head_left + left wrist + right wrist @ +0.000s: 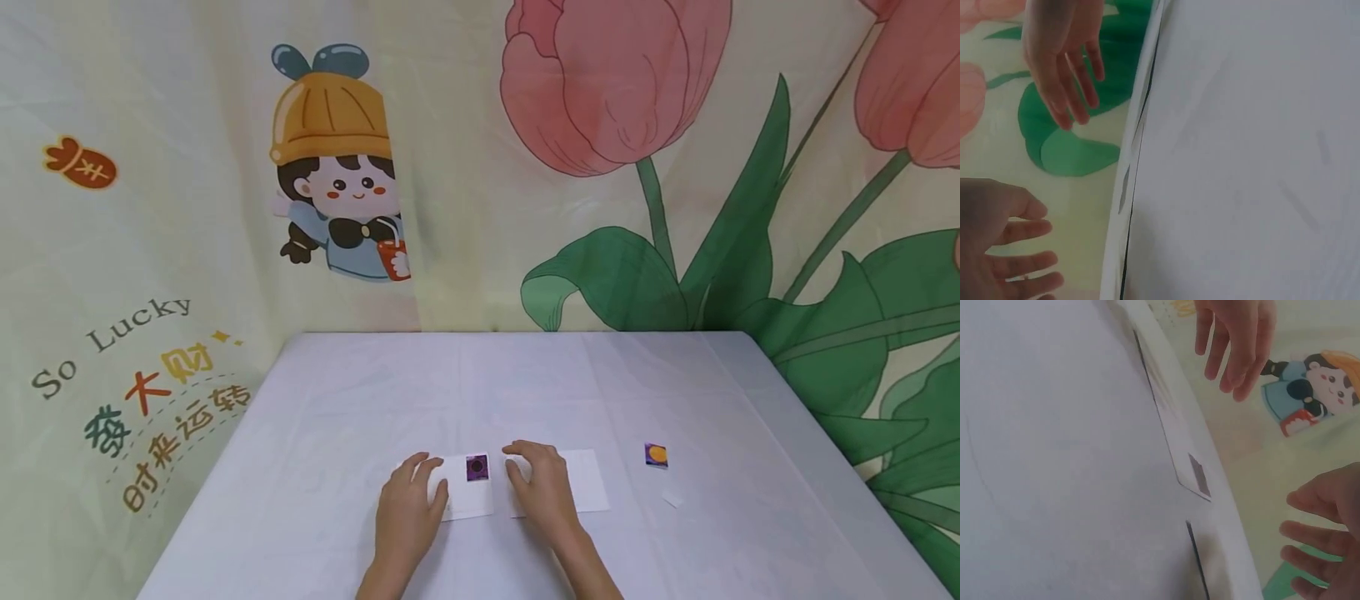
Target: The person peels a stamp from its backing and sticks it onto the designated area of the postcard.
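Hovering palms-inward over two white cards, the left hand (408, 504) and the right hand (543, 492) have loose, slightly bent fingers that grasp nothing. The left card (468, 502) lies under the left fingers, its longer side seeming to run left to right; the right card (591, 483) reaches out rightward from beneath the right hand. A dark purple square (477, 467) sits at the left card's far right corner, between the two hands, right of the left thumb and just left of the right fingertips. A narrow gap parts the cards' facing edges. The purple-and-yellow square (656, 455) lies well to the right, nearer the right hand, with a pale scrap (672, 499) on its near side. Beyond the cards, the white table (525, 383) gives ample room for moving toward the far edge.
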Demonstrator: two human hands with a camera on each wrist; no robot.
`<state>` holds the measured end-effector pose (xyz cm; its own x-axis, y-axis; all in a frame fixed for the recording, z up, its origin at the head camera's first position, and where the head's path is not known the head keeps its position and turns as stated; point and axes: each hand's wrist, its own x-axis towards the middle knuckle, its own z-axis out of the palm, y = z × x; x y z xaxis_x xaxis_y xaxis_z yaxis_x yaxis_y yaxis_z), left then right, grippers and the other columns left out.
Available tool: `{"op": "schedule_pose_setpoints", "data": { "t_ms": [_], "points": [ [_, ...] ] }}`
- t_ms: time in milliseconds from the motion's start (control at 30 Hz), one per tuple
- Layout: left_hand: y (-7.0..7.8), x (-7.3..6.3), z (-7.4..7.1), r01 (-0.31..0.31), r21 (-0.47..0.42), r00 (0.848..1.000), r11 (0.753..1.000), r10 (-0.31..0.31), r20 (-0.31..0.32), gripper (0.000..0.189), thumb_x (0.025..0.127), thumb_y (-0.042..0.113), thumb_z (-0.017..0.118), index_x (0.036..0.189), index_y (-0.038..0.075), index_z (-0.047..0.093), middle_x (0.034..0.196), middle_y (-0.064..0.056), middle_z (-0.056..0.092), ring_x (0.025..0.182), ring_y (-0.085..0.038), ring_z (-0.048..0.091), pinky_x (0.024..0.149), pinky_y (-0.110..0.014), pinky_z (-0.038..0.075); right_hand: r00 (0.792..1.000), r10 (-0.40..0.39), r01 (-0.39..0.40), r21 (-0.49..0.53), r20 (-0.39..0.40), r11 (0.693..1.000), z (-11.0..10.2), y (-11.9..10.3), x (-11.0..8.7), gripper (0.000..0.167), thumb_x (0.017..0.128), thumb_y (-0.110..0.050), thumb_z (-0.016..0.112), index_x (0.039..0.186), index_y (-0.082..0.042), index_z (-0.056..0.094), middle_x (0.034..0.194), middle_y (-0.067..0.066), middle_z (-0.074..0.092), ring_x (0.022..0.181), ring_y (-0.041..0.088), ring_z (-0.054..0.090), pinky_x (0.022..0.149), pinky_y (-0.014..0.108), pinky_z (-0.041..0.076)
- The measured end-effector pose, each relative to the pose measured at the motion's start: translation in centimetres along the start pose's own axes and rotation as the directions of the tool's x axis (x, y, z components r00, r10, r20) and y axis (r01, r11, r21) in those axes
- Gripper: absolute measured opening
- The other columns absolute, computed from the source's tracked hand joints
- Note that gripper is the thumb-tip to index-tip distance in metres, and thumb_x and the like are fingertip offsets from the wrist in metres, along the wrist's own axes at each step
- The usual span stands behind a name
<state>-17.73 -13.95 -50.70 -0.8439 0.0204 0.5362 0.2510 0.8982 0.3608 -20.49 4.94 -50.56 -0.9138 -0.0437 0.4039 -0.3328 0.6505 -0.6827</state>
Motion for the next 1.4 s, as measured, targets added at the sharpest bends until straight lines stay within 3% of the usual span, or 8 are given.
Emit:
{"op": "schedule_pose_setpoints", "data": {
  "t_ms": [100,200,533,667,800,1033,1267,1400],
  "points": [
    [1.7,-0.1,0.8,-0.091,-0.018,0.993,0.996,0.090,-0.074,0.024,0.073,0.011,0.073,0.096,0.006,0.068,0.104,-0.013,0.063,0.089,-0.031,0.062,0.070,-0.044,0.049,0.998,0.012,-0.012,0.007,-0.061,1.000,-1.7,0.9,0.3,0.014,0.082,-0.008,0.068,0.095,-0.012,0.070,0.104,0.004,0.067,0.099,0.022,0.057,0.085,0.043,0.039],
    [3.3,-0.3,1.7,-0.146,-0.061,0.986,0.987,0.141,-0.089,0.026,0.074,0.011,0.072,0.099,0.007,0.068,0.106,-0.012,0.062,0.090,-0.029,0.062,0.073,-0.042,0.050,0.992,0.028,-0.030,-0.010,-0.124,1.000,-3.4,2.2,0.4,0.014,0.081,-0.005,0.069,0.093,-0.012,0.070,0.101,0.004,0.068,0.097,0.022,0.057,0.083,0.043,0.039],
    [6.9,-1.8,4.3,-0.271,-0.143,0.959,0.952,0.280,0.047,0.044,0.079,0.020,0.070,0.119,0.005,0.060,0.126,-0.013,0.054,0.115,-0.029,0.051,0.086,-0.043,0.047,0.962,0.156,-0.180,-0.089,-0.226,0.980,-8.1,8.4,0.1,0.016,0.079,-0.002,0.068,0.095,-0.005,0.070,0.100,0.014,0.067,0.097,0.033,0.058,0.085,0.048,0.042],
    [7.2,-2.8,5.0,-0.316,-0.138,0.932,0.939,0.334,0.142,0.049,0.083,0.026,0.067,0.125,0.005,0.056,0.133,-0.011,0.049,0.123,-0.029,0.045,0.091,-0.044,0.043,0.954,0.196,-0.226,-0.115,-0.226,0.967,-10.2,10.4,-0.5,0.021,0.079,-0.001,0.067,0.100,-0.002,0.069,0.104,0.020,0.065,0.101,0.040,0.057,0.085,0.052,0.043],
    [7.3,-3.3,5.3,-0.376,-0.102,0.891,0.921,0.390,0.235,0.053,0.086,0.032,0.062,0.129,0.003,0.052,0.138,-0.009,0.045,0.126,-0.028,0.041,0.095,-0.043,0.039,0.954,0.248,-0.273,-0.140,-0.169,0.952,-11.6,11.8,-1.1,0.028,0.083,-0.002,0.062,0.112,0.001,0.064,0.116,0.021,0.059,0.110,0.041,0.052,0.090,0.052,0.040],
    [7.2,-3.6,5.3,-0.407,-0.133,0.837,0.904,0.428,0.342,0.058,0.090,0.042,0.055,0.132,0.003,0.048,0.141,-0.009,0.040,0.129,-0.029,0.036,0.098,-0.044,0.036,0.956,0.286,-0.294,-0.195,-0.067,0.936,-12.0,13.7,-2.1,0.038,0.087,-0.001,0.056,0.125,0.004,0.053,0.133,0.017,0.048,0.121,0.039,0.042,0.098,0.050,0.033],
    [7.0,-3.9,5.7,-0.436,-0.115,0.815,0.893,0.446,0.369,0.058,0.091,0.046,0.050,0.132,0.005,0.048,0.141,-0.008,0.041,0.129,-0.029,0.036,0.098,-0.045,0.035,0.983,0.141,-0.168,-0.259,-0.121,0.951,-11.6,14.9,-2.5,0.034,0.083,0.001,0.063,0.117,0.005,0.059,0.122,0.018,0.057,0.112,0.042,0.049,0.091,0.054,0.038],
    [6.8,-4.1,5.8,-0.455,-0.094,0.802,0.885,0.454,0.389,0.057,0.092,0.047,0.048,0.132,0.007,0.049,0.140,-0.008,0.043,0.128,-0.028,0.038,0.099,-0.044,0.035,0.979,0.144,-0.178,-0.269,-0.141,0.947,-11.3,15.2,-2.7,0.033,0.082,0.000,0.064,0.115,0.003,0.062,0.119,0.015,0.059,0.110,0.040,0.051,0.090,0.053,0.038]
  ]
}}
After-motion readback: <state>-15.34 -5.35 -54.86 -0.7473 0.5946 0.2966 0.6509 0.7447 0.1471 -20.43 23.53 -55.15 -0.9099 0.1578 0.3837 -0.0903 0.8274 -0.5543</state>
